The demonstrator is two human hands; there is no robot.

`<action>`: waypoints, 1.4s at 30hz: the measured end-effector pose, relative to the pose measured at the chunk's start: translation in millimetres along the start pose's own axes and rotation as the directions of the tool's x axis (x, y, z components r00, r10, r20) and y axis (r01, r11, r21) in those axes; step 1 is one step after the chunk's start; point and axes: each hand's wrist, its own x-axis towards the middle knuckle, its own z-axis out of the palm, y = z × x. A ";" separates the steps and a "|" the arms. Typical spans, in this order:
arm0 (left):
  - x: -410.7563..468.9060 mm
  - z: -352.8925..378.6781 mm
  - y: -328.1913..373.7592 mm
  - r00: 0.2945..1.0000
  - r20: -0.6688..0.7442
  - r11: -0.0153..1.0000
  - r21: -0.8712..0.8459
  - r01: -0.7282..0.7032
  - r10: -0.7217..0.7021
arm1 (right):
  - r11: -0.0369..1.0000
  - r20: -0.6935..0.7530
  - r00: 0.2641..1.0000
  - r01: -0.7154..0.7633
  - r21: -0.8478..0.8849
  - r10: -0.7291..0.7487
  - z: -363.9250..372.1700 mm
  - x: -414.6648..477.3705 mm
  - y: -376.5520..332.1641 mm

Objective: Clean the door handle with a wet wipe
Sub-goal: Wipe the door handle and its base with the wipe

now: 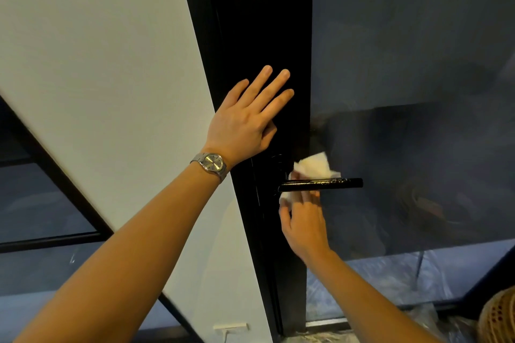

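A: Where is the door handle [320, 184]?

B: It is a black lever on the dark door frame [264, 36], sticking out level toward the right, across the edge of the glass pane [418, 50].

A: And the wet wipe [315, 166]?

B: White and crumpled, it sits behind and around the handle near its base. Most of it shows above the bar, and a small piece shows just below it.

A: What is the right hand [305, 227] doing?

B: It reaches up from below the handle, its grip closed on the wipe, fingers pressed under the bar.

A: And the left hand [245, 122]?

B: Its grip is released, fingers spread flat against the dark frame above the handle. A silver wristwatch [212, 164] sits on that wrist. A white wall [97, 64] lies to the left.
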 end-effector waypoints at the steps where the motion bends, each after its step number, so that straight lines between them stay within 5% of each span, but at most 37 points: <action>1: -0.2 0.5 -0.1 1.000 -0.002 1.000 -0.002 -0.002 0.002 | 0.998 0.020 1.000 -0.019 0.056 0.018 7.2 -11.9 0.0; 7: 0.1 0.1 -0.1 1.000 -0.008 1.000 -0.004 0.005 -0.005 | 0.829 -0.017 0.928 -0.323 0.456 0.372 18.6 -19.2 -27.1; 12: 0.2 -1.1 -0.1 1.000 -0.014 1.000 -0.007 0.001 -0.002 | 0.430 0.193 0.762 -0.533 0.729 0.618 -0.9 8.3 -44.6; 14: 0.5 -1.0 -0.7 1.000 -0.016 1.000 -0.010 -0.001 0.001 | 0.661 0.130 0.831 -0.516 0.545 0.541 3.0 3.9 -43.6; 17: 0.0 -0.8 0.1 1.000 -0.024 1.000 -0.012 -0.001 0.001 | 0.958 0.000 0.961 -0.275 0.077 0.276 9.6 -7.4 -28.1; 22: 0.3 -0.9 -0.7 1.000 -0.011 1.000 -0.017 0.001 -0.001 | 0.908 0.038 0.994 0.110 -0.404 -0.103 5.6 2.8 -16.2; 26: 0.3 -1.6 -0.4 1.000 -0.005 1.000 -0.024 -0.002 0.002 | 0.838 0.186 0.974 0.209 -0.504 -0.131 8.6 1.0 -21.0; 30: -0.1 -2.8 -1.0 1.000 -0.004 1.000 -0.024 -0.017 0.017 | 0.873 0.138 0.987 0.134 -0.468 -0.077 8.1 -2.5 -13.2; 35: -0.6 -3.2 -1.2 1.000 -0.013 1.000 -0.017 -0.010 0.009 | 0.983 0.062 0.982 -0.183 0.032 0.181 11.6 -5.0 -20.6; 37: -0.9 -2.6 -0.8 1.000 -0.013 1.000 -0.011 -0.011 0.011 | 0.904 0.044 0.938 -0.343 0.256 0.344 13.1 -2.9 -26.4; 39: -0.6 -2.7 -1.1 1.000 -0.020 1.000 -0.018 -0.011 0.011 | 0.692 0.110 0.831 -0.520 0.501 0.545 14.2 0.2 -28.3; 42: -0.9 -2.3 -2.1 1.000 -0.027 1.000 -0.024 -0.012 0.011 | 0.077 0.555 0.562 -0.742 0.666 0.613 12.7 10.4 -31.8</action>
